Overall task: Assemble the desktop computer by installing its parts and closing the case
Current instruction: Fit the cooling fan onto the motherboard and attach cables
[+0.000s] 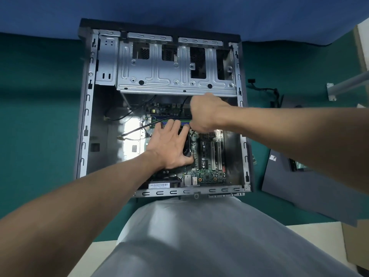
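workshop: stripped computer case (87, 116), green mat (40, 126)

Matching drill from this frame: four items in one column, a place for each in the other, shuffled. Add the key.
1 left hand
2 drive cage
3 side panel
4 loose cable

A on the table, right of the case, far end
B spread flat on the black cooler
C inside the case, far end
D flat on the table, right of the case, near end

Pairs: 1-B, 2-C, 3-D, 4-A
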Available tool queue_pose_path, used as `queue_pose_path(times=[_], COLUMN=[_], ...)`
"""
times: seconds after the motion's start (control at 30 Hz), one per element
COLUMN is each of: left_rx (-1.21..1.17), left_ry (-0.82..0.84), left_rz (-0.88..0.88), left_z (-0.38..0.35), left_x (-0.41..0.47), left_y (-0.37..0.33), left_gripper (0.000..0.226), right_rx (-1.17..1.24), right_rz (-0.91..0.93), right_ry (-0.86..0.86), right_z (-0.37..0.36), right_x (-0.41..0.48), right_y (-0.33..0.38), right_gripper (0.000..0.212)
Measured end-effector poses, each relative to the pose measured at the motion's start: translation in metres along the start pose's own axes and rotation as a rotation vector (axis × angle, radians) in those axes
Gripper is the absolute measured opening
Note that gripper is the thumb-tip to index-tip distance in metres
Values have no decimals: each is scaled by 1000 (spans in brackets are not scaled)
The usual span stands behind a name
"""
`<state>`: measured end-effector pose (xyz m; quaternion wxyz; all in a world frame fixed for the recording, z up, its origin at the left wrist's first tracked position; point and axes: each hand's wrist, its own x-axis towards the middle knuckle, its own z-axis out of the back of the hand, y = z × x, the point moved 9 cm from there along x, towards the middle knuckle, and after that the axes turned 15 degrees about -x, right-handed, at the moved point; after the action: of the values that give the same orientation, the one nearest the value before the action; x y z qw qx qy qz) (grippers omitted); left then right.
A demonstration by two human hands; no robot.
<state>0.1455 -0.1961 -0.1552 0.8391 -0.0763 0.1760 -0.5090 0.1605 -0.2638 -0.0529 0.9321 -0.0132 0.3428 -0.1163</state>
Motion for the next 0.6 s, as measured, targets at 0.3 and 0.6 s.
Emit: queue_pose_path(times=[0.3,0.6], left_rx=[-4,-4], left_ry=[11,23], left_rz=[4,16], left_z=[-1,-1], left_x=[-2,0], left_y=[1,-1], left_gripper=[89,92], right_rx=[-631,-246], right_rz=[427,365], right_ry=[-55,-135], right_z=[-3,-2], right_x=[-22,-19], right_y=[33,37], right_gripper=[11,36])
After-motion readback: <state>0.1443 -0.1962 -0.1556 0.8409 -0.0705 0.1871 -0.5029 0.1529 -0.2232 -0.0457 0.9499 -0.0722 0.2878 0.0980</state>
